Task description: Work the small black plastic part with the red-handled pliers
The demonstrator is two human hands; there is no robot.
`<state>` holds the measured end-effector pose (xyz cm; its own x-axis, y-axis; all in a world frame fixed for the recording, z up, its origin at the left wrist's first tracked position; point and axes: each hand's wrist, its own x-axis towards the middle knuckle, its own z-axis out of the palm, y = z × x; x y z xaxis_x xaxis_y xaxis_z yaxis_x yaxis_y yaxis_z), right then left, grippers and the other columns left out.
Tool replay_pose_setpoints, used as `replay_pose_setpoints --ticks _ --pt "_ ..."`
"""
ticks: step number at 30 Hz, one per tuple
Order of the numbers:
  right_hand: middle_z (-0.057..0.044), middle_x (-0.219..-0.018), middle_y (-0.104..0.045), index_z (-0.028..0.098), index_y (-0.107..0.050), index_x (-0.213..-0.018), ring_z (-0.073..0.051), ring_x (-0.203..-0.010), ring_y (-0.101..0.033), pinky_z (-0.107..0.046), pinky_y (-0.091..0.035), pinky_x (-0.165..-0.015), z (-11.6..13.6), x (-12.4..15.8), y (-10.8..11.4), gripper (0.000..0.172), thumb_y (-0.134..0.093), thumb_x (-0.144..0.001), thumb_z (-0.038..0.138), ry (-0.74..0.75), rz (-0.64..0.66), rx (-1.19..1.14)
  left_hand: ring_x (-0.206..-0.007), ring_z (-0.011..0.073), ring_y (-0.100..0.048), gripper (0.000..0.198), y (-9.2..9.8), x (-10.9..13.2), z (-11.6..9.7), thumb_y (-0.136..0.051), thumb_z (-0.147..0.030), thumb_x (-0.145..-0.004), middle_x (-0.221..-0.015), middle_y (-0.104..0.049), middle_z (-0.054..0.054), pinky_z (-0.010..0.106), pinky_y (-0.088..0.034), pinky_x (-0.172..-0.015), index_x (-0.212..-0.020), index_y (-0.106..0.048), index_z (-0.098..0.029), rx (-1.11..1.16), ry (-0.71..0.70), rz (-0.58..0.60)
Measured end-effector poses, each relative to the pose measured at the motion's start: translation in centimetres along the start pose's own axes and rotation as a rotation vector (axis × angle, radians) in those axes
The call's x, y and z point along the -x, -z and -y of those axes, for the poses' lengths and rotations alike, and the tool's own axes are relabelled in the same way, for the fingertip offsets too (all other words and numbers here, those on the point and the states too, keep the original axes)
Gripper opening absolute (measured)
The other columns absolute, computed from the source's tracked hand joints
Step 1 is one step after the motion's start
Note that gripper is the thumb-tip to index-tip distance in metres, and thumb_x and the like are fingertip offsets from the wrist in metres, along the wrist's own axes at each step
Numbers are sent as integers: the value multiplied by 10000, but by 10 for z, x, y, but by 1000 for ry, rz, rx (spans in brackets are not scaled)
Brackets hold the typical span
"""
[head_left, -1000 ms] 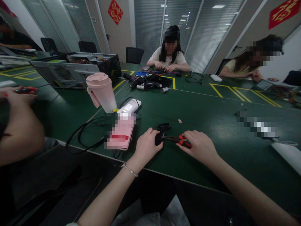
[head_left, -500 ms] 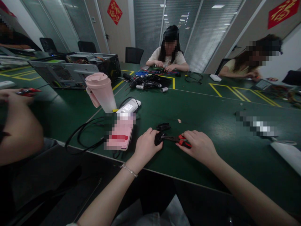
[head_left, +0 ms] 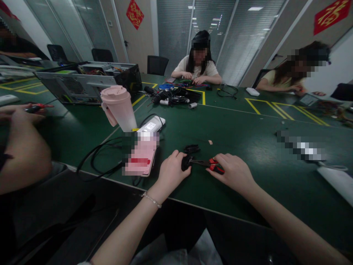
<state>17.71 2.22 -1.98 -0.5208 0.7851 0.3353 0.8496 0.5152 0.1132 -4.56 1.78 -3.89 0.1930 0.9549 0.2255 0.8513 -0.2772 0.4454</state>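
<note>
My left hand (head_left: 172, 170) is closed around a small black part (head_left: 187, 162) on the green table (head_left: 234, 132); its exact kind is too dark to make out. In my right hand (head_left: 234, 170) is a pair of needle-nose pliers (head_left: 216, 166) with red and black handles. The jaws point left and their tips reach the black part; whether they grip it cannot be told. Just beyond my left fingertips lies another black piece (head_left: 191, 148), apart from both hands. A tiny pale pink scrap (head_left: 210, 142) rests farther back.
Left of my hands are a pink phone (head_left: 139, 162), a white device (head_left: 151, 125), a black cable (head_left: 92, 158) and a pink cup (head_left: 119, 108). Behind stands an opened computer case (head_left: 79, 86). A drill (head_left: 157, 96) lies among dark parts. Co-workers sit around the table; one at left holds a red-and-black tool.
My hands, the pliers and the black part stay almost in place. At left, the co-worker's hand and red-and-black tool have shifted slightly to the right.
</note>
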Motion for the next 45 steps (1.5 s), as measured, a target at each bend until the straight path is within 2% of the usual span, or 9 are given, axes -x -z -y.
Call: replay_pose_setpoints --ticks 9,16,22,30,38,45 --pt "-79 -791 -607 159 -563 -830 -166 -684 -516 -280 -338 -605 0 0 0 356 -446 -805 494 12 -3 3 -759 150 -572 361 -2 1 3 -605 -332 -735 -989 -469 34 266 -478 -679 -1060 -525 -196 44 -33 -16" --pt "-81 -801 -607 154 -565 -823 -166 -685 -513 -282 -348 -610 1 0 2 351 -449 -807 485 29 -13 9 -752 156 -578 354 -3 1 3 -609 -335 -733 -967 -484 24 266 -470 -647 -1053 -525 -210 23 -22 -17" --pt "-66 -768 -597 157 -558 -831 -162 -668 -508 -278 -350 -605 2 -1 2 370 -457 -794 511 -24 23 -14 -756 163 -582 352 -1 1 3 -600 -342 -736 -957 -488 20 271 -470 -633 -1054 -523 -211 -12 -37 -26" --pt "-71 -787 -602 158 -558 -809 -165 -692 -504 -279 -334 -617 1 0 1 336 -464 -801 480 27 -21 26 -807 160 -585 364 -3 0 4 -598 -352 -732 -968 -504 16 257 -470 -667 -1060 -517 -217 9 -30 -22" --pt "-62 -768 -592 163 -554 -820 -162 -673 -502 -275 -343 -612 0 1 -1 359 -463 -791 509 -4 -5 -6 -847 164 -582 437 -2 0 2 -596 -345 -734 -1008 -512 23 249 -463 -691 -1142 -488 -232 5 -5 -4" --pt "-65 -771 -598 158 -556 -821 -161 -674 -507 -274 -344 -607 0 0 0 342 -476 -790 489 13 -13 2 -839 162 -583 398 -2 0 2 -594 -348 -739 -991 -511 22 250 -462 -698 -1110 -512 -229 2 1 2"
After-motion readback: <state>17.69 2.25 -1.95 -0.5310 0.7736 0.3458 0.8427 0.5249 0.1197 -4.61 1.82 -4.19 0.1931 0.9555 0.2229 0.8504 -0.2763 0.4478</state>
